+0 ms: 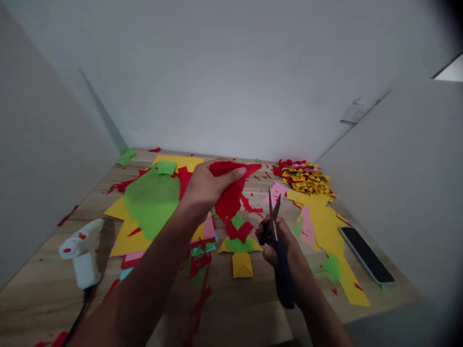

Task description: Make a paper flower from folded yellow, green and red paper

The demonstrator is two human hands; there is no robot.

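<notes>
My left hand (211, 185) pinches a piece of red paper (229, 200) between thumb and fingers, above the middle of the table. To its right, my right hand (282, 238) grips a pair of scissors (284, 274) with dark blue handles. The blades point up and away from me, slightly parted, and stand apart from the red paper. Below the hands lie a folded yellow paper piece (242, 266) and scraps of green and red paper (239, 231). A large green sheet (154, 200) rests on yellow paper (121, 238) beside my left forearm.
A white glue gun (85, 262) with a black cord stands at the left. Far right, a heap of folded yellow and red paper pieces (307, 178) sits by the wall. Yellow offcuts (327, 231) and a phone (367, 255) lie at the right edge. Red snippets litter the table.
</notes>
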